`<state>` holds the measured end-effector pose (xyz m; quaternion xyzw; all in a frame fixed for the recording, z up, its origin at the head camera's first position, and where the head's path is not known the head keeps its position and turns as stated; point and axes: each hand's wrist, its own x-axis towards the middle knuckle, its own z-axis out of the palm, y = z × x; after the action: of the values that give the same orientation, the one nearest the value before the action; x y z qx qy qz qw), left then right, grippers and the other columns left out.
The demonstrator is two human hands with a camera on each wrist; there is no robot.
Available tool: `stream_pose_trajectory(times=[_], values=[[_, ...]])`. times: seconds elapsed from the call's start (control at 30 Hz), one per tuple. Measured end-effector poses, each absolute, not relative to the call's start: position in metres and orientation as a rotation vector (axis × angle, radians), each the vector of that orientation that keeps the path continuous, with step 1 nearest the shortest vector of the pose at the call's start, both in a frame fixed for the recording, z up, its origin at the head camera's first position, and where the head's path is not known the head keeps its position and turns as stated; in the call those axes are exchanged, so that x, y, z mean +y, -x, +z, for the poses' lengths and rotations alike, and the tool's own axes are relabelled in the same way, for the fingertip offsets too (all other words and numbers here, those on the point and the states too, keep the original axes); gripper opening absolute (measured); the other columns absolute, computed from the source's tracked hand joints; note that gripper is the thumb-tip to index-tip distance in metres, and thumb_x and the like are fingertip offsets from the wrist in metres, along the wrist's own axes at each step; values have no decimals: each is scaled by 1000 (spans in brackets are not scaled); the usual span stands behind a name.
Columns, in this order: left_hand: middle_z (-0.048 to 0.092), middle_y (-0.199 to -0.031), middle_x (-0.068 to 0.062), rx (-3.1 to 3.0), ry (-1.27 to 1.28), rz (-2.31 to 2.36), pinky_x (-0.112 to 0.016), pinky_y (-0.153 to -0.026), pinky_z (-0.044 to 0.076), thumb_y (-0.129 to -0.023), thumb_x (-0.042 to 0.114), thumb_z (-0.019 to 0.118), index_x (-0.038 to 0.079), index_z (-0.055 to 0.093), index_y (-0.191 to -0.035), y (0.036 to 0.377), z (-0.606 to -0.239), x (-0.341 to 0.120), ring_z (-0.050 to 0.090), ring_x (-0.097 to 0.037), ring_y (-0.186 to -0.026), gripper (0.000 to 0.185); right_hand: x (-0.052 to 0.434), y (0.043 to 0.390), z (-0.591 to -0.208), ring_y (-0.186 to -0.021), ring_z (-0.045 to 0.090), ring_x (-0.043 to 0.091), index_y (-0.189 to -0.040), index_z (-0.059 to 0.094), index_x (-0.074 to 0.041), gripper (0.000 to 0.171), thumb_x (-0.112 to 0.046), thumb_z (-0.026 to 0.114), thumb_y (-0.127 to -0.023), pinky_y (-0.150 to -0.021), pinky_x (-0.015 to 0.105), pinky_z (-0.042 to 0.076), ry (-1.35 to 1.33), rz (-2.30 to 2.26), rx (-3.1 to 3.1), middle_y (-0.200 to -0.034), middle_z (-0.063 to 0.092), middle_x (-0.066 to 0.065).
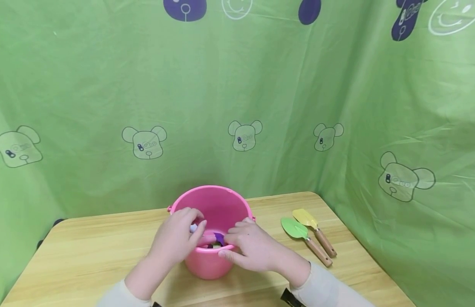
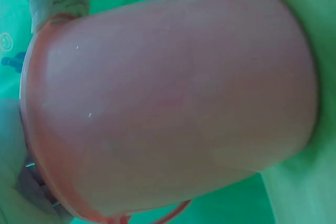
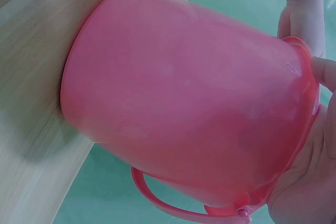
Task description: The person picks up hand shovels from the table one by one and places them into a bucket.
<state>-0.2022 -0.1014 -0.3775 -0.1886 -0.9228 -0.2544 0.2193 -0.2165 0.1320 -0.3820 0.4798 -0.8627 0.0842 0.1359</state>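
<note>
A pink bucket [image 1: 208, 262] stands upright on the table, its open top facing me. My left hand [image 1: 177, 236] bends over the left side of the rim, and a small pale blue thing [image 1: 193, 228] shows between its thumb and curled fingers; its kind is hidden. With my right hand [image 1: 250, 245] I grip the near right rim, thumb outside and fingers over the inner side. Down in the bucket lie a purple piece [image 1: 220, 238] and a pink piece [image 1: 208, 238], partly covered by the hands. Both wrist views are filled mostly by the bucket's outer wall [image 3: 178, 87].
To the right of the bucket lie a green trowel [image 1: 295, 228] and a yellow trowel [image 1: 305, 218], both with wooden handles. The wooden table [image 1: 95, 251] ends at a green patterned cloth [image 1: 199, 106] behind and at the sides. The bucket's pink handle [image 3: 168, 211] hangs down outside.
</note>
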Motion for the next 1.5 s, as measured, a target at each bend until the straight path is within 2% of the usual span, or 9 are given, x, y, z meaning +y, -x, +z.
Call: stream_pose_trajectory(times=[0.27, 0.47, 0.6, 0.7, 0.83, 1.03, 1.17, 1.43, 1.5], values=[[63, -87, 6, -2274, 664, -673, -37, -77, 51, -89, 16, 71, 14, 68, -94, 194, -397, -104, 59, -13, -81, 6, 132, 217, -381, -70, 37, 6, -74, 52, -27, 37, -52, 49, -101, -78, 29, 34, -1383, 248, -2496, -70, 39, -17], [57, -81, 10, -2166, 767, -637, -36, -81, 47, -91, 20, 68, 16, 67, -89, 191, -410, -105, 54, -8, -77, 4, 132, 216, -382, -70, 37, 6, -74, 52, -27, 34, -49, 53, -100, -78, 29, 34, -1386, 243, -2500, -70, 39, -17], [58, -81, 12, -2138, 837, -591, -34, -82, 44, -103, 33, 52, 19, 65, -88, 190, -415, -107, 57, -9, -80, 25, 132, 216, -383, -70, 37, 6, -74, 52, -27, 32, -47, 56, -99, -78, 29, 34, -1382, 255, -2498, -70, 39, -17], [59, -82, 11, -2127, 874, -546, -34, -84, 42, -107, 42, 41, 20, 63, -87, 189, -419, -109, 60, -11, -83, 38, 132, 215, -383, -70, 37, 6, -73, 51, -27, 32, -45, 58, -98, -78, 29, 35, -1377, 257, -2502, -70, 39, -16], [59, -83, 10, -2107, 915, -522, -34, -84, 40, -106, 46, 43, 19, 64, -87, 189, -423, -112, 59, -12, -85, 39, 132, 215, -383, -70, 36, 6, -72, 48, -27, 34, -46, 58, -98, -78, 29, 35, -1377, 256, -2504, -69, 38, -16], [66, -95, 12, -2075, 974, -541, -34, -86, 39, -103, 45, 50, 23, 71, -106, 191, -425, -113, 59, -13, -91, 30, 132, 215, -384, -69, 35, 6, -72, 47, -27, 40, -54, 48, -102, -78, 29, 34, -1387, 264, -2483, -69, 37, -16], [68, -100, 14, -2083, 989, -558, -35, -87, 38, -102, 44, 53, 25, 71, -112, 191, -424, -115, 60, -13, -94, 28, 132, 216, -384, -69, 35, 6, -72, 48, -27, 42, -56, 43, -102, -78, 29, 35, -1387, 265, -2478, -69, 38, -16], [67, -99, 14, -2105, 999, -549, -33, -85, 36, -102, 46, 52, 24, 70, -112, 191, -424, -115, 56, -11, -92, 31, 132, 215, -383, -69, 36, 7, -72, 48, -27, 35, -48, 57, -98, -78, 29, 35, -1367, 271, -2494, -69, 38, -16], [66, -97, 14, -2110, 999, -545, -32, -84, 35, -102, 48, 51, 23, 70, -113, 192, -424, -115, 55, -11, -90, 33, 132, 216, -383, -69, 36, 7, -72, 48, -27, 36, -49, 56, -99, -78, 29, 34, -1370, 268, -2504, -69, 38, -15]])
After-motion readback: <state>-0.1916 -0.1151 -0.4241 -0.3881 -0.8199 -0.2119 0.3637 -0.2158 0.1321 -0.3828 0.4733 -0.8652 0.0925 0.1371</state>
